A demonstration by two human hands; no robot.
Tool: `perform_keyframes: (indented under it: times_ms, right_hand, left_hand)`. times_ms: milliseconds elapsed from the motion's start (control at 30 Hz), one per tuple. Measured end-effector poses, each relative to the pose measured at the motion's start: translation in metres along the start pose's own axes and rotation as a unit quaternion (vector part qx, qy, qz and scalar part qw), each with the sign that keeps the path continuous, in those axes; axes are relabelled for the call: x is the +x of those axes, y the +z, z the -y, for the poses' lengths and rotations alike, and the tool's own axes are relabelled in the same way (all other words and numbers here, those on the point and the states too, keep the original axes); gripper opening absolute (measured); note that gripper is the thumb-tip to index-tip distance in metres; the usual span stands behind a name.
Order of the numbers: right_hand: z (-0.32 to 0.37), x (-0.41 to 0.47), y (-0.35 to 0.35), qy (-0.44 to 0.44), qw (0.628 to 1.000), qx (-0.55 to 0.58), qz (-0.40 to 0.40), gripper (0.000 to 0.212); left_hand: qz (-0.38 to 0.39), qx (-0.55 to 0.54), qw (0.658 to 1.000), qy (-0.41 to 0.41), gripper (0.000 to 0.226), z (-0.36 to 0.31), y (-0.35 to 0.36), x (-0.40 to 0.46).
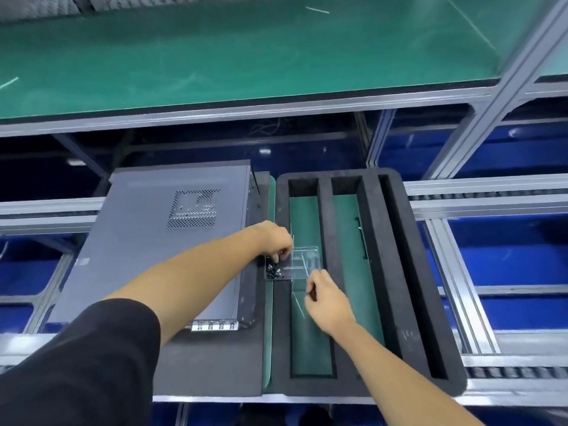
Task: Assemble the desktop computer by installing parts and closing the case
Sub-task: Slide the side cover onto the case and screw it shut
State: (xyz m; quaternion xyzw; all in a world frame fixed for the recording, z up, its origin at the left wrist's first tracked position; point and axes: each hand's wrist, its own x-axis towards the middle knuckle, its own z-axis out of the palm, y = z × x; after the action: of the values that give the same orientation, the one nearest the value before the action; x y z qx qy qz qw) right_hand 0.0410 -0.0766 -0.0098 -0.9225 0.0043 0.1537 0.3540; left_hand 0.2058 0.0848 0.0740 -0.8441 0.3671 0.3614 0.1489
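- Hands: two, both bare-forearmed, the left arm with a dark sleeve (92, 358) above the elbow.
- One computer case (159, 241) lies on its side just left of the left hand (273, 238), side panel on, with one perforated vent patch on top; it sits on a dark pad (215, 361).
- One clear plastic tray (302, 261) sits between the two hands, straddling the gap between the pad and the foam insert.
- Left hand curls down over the tray's left end, fingertips together on what looks like a small dark screw — too small to be sure — directly above one heap of screws (274, 270); their count cannot be made out.
- Right hand (327, 298) is just below the tray's right corner, fingers curled and pinching a thin dark item, partly hidden by the fingers.
- One black foam insert (373, 272) lies under and right of the right hand, with three long slots; green mat (307, 333) shows through two of them — the third, farthest right, is dark.
- Open room: the two green slots stretch free beyond and nearer than the right hand.
- Beyond both hands one green shelf (246, 50) overhangs; its aluminium frame (519, 87) rises to the right.
- Blue bins (516, 259) below the rails are cut off by the frame's edges.
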Motion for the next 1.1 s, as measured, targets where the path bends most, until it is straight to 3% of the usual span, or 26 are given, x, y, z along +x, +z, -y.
perform_keyframes:
  times_ms: [133,233,333,433,700,900,1100]
  right_hand:
    - [-0.014,0.019,-0.003,0.0,0.997,-0.054,-0.047,0.026]
    - [-0.023,0.029,0.0,-0.022,0.995,-0.06,-0.074,0.023]
    - [-0.031,0.039,0.005,-0.044,0.993,-0.073,-0.081,0.02]
    - [-0.037,0.043,0.011,-0.075,0.989,-0.084,-0.1,0.021]
    - [-0.046,0.046,0.017,-0.126,0.981,-0.08,-0.124,0.015]
    - [-0.049,0.043,0.019,-0.113,0.97,-0.089,-0.196,0.014]
    - [-0.048,0.043,0.02,-0.11,0.974,-0.083,-0.182,0.016]
  left_hand:
    - [0.021,-0.041,0.999,-0.007,0.018,0.002,0.01,0.015]
    - [0.032,0.002,0.999,0.029,0.019,0.005,0.014,0.024]
    - [0.042,-0.042,0.998,0.019,0.015,0.004,0.015,0.031]
    - [0.074,-0.019,0.997,0.028,0.018,0.002,0.017,0.036]
    - [0.068,-0.003,0.997,0.028,0.012,0.004,0.022,0.041]
    - [0.08,-0.026,0.996,0.008,0.017,0.005,0.026,0.042]
    - [0.09,-0.064,0.994,0.001,0.018,0.008,0.03,0.044]
